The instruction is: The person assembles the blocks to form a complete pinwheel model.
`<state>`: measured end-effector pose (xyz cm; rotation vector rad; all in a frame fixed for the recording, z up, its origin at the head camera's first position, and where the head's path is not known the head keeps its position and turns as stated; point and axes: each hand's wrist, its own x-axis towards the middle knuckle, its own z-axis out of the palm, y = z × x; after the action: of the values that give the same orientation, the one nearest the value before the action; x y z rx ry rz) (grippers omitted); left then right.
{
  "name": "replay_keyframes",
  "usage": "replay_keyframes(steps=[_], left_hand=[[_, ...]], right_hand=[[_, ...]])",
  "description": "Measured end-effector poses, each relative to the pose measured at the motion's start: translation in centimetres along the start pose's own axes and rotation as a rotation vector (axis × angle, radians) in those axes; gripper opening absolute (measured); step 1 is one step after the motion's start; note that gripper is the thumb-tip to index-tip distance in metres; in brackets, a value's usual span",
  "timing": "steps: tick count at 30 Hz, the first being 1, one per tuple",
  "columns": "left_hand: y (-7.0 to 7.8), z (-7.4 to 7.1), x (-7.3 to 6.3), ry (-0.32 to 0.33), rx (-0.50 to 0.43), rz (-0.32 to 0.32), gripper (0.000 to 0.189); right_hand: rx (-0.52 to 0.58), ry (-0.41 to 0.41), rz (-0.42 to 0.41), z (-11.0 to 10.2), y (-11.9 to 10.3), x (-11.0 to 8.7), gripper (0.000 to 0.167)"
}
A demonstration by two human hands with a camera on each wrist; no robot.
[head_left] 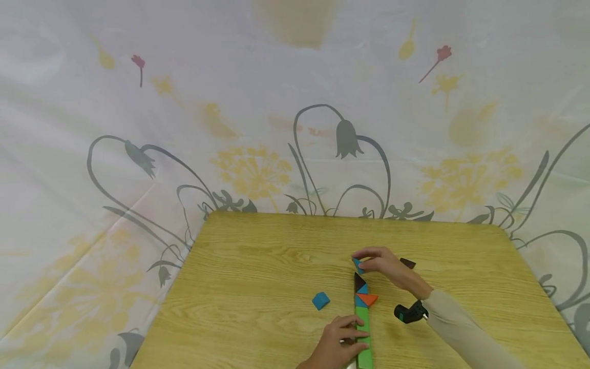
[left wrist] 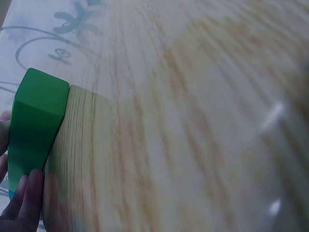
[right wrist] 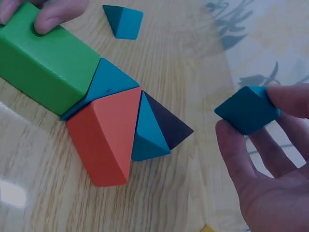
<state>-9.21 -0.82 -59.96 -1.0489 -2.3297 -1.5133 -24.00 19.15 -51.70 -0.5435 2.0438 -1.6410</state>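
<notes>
My right hand [head_left: 389, 266] pinches a small blue triangular block [right wrist: 248, 110] between thumb and fingertips, just beyond the far end of a row of blocks. My left hand [head_left: 335, 342] holds the long green block [right wrist: 46, 58] at the near end of that row, its fingers over the top and sides. Against the green block's far end sits a blue triangular block [right wrist: 107, 82]. An orange triangular block [right wrist: 106, 137] comes after it, sticking out to the right. Another blue triangle [right wrist: 150, 133] and a dark brown triangle [right wrist: 169, 121] form the row's tip.
A loose blue block [head_left: 320, 301] lies left of the row on the wood-grain table [head_left: 239, 266]. One more dark brown block [head_left: 407, 263] lies behind the right hand. A black wrist device [head_left: 410, 312] is by the right sleeve. A flower-printed cloth [head_left: 276, 128] hangs behind the table.
</notes>
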Motion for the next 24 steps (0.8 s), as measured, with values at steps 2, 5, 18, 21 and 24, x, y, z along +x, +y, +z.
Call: replay_keyframes(steps=[2, 5, 18, 21, 24], left_hand=[[0.0, 0.0, 0.0, 0.0, -0.003, -0.003, 0.021], [0.0, 0.0, 0.0, -0.005, -0.011, -0.013, 0.022], [0.3, -0.4, 0.1, -0.033, -0.053, -0.048, 0.023], [0.5, -0.5, 0.1, -0.039, -0.06, -0.057, 0.024], [0.5, -0.4, 0.1, -0.032, -0.051, -0.052, 0.023]], right_hand=[[-0.017, -0.038, 0.003, 0.2, -0.1, 0.5, 0.038], [-0.039, -0.096, 0.018, 0.4, -0.2, 1.2, 0.037], [-0.08, -0.293, 0.033, 1.1, -0.7, 4.6, 0.033], [-0.135, -0.334, 0.025, 1.2, -0.8, 5.3, 0.03], [-0.198, -0.368, 0.022, 1.3, -0.9, 6.0, 0.027]])
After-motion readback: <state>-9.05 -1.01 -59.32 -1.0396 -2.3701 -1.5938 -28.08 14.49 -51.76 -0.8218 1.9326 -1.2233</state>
